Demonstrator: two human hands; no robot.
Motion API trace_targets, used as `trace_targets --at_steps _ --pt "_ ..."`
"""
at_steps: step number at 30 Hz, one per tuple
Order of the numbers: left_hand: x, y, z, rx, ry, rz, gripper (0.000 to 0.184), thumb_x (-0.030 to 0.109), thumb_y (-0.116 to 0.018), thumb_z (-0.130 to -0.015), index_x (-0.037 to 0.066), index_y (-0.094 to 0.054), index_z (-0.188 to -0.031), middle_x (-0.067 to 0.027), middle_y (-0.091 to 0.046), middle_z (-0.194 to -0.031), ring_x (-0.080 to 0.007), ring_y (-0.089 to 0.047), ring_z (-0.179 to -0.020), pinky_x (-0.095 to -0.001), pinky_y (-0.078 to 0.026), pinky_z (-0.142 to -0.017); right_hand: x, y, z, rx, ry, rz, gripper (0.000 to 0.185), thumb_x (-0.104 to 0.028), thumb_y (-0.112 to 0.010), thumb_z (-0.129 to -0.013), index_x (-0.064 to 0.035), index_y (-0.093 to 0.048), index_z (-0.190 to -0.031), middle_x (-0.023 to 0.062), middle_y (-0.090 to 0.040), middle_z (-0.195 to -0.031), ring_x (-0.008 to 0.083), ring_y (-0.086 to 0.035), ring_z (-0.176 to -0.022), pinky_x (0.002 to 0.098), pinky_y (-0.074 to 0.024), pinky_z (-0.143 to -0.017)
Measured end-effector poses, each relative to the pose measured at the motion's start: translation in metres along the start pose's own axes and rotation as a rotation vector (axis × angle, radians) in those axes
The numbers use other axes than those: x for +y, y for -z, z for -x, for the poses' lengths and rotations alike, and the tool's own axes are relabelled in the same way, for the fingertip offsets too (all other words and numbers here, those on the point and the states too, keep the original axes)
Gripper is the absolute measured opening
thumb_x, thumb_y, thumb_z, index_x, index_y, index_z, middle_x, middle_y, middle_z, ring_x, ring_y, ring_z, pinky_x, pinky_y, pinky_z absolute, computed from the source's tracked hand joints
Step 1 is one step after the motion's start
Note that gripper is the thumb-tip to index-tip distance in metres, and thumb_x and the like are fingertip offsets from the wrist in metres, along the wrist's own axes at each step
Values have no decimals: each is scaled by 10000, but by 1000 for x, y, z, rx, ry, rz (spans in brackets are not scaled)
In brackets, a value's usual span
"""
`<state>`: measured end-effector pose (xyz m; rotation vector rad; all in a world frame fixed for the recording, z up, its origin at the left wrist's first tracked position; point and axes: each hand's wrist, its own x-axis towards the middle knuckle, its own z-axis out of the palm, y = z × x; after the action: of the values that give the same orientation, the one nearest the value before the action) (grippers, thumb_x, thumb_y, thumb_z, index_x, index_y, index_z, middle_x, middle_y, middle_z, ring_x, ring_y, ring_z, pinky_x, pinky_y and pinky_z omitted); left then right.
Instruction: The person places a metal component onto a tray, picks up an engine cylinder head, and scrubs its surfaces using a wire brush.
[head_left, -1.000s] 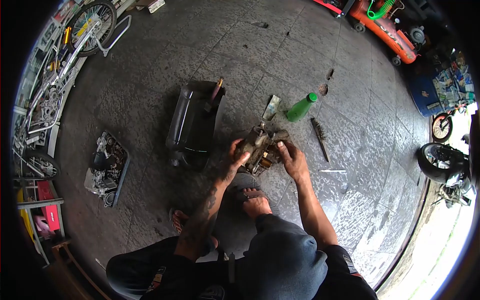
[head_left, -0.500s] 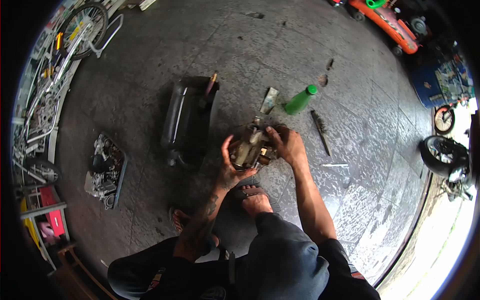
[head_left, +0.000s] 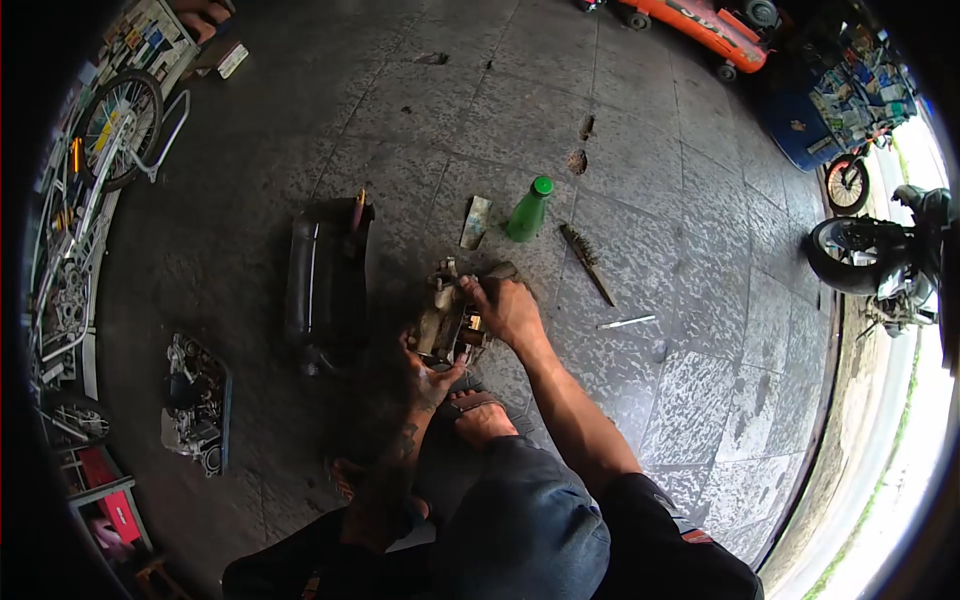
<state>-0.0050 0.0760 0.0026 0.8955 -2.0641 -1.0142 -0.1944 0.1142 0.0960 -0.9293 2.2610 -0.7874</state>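
Brown metal part [head_left: 433, 325] in left hand [head_left: 434, 382], right hand [head_left: 512, 310] against it.

Head view swings: green bottle [head_left: 528, 215], brush [head_left: 588, 265] and dark container [head_left: 302, 275] all sit further left than a second ago. Engine [head_left: 197, 405] drops lower in frame. Compressor [head_left: 695, 32] slides up, cut by the top edge; its green hose is gone from view. Motorbike [head_left: 905, 250] at right shows more of its body.

Right hand [head_left: 513, 312], earlier beside the metal part [head_left: 433, 325], now reaches over its upper right. Left hand [head_left: 435, 383] is lower, thumb no longer across the part but at its near end.
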Motion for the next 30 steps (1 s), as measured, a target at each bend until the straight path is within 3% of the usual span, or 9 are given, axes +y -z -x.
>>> trace_targets --at_steps 5,7,12,15,18,19,24,26,30 --pt "14 -9 -6 68 59 62 950 174 -849 -645 -59 -285 -1373 -216 -454 -1260 -300 -509 -1158 -407 -441 -987 7 -14 -10 97 -115 -48 580 -530 -484 -949 3 -705 -898 296 -654 -826 468 -638 -871 523 -504 -785" --pt "21 -16 -10 2 190 588 985 161 -804 -669 -10 -192 -1423 -186 -421 -1312 -275 -466 -1216 -401 -411 -1034 14 -3 -5 109 -92 -229 544 -501 -496 -952 1 -704 -911 266 -667 -836 440 -649 -871 496 -507 -775" --pt "-2 -34 -8 -45 96 549 1027 146 -807 -689 6 -116 -1436 -199 -396 -1332 -285 -483 -1204 -406 -448 -1026 0 23 2 148 -43 -264 499 -455 -510 -956 5 -703 -940 245 -678 -836 420 -663 -842 461 -508 -747" --pt "3 -42 -11 -6 -74 294 1054 203 -831 -705 -44 -106 -1428 -231 -394 -1330 -308 -493 -1197 -420 -436 -1040 6 28 -6 145 -29 -261 496 -449 -522 -957 15 -696 -971 235 -680 -828 398 -670 -822 433 -502 -737" --pt "4 -55 -15 57 -31 324 1057 225 -830 -716 -56 -100 -1428 -236 -394 -1332 -320 -491 -1196 -423 -433 -1038 10 28 -13 104 -50 -153 515 -460 -521 -959 30 -681 -961 236 -675 -818 396 -667 -837 425 -495 -735" --pt "4 -57 -22 84 -81 115 1060 241 -825 -727 -55 -87 -1429 -240 -388 -1337 -323 -487 -1200 -421 -435 -1027 11 24 -14 97 -38 -148 521 -468 -518 -959 30 -673 -954 241 -672 -819 400 -663 -860 435 -495 -743" --pt "5 -58 -28 51 70 514 1069 199 -815 -722 -44 -48 -1426 -234 -364 -1354 -304 -465 -1222 -406 -426 -1026 24 10 -20 98 44 -168 453 -445 -551 -939 -12 -648 -1029 263 -663 -837 452 -636 -888 507 -499 -766" --pt "11 -55 -30 23 16 390 1063 172 -811 -713 -33 -49 -1426 -233 -360 -1356 -297 -470 -1214 -404 -419 -1032 33 9 -9 146 54 -218 425 -413 -568 -934 -16 -636 -1071 248 -676 -876 432 -652 -892 491 -508 -765" --pt "31 -39 -35 -73 130 564 974 159 -815 -715 -17 -137 -1390 -200 -445 -1286 -273 -508 -1169 -400 -426 -1022 81 10 10 329 161 -265 241 -209 -641 -904 -25 -648 -1059 189 -700 -888 312 -698 -800 388 -528 -718"
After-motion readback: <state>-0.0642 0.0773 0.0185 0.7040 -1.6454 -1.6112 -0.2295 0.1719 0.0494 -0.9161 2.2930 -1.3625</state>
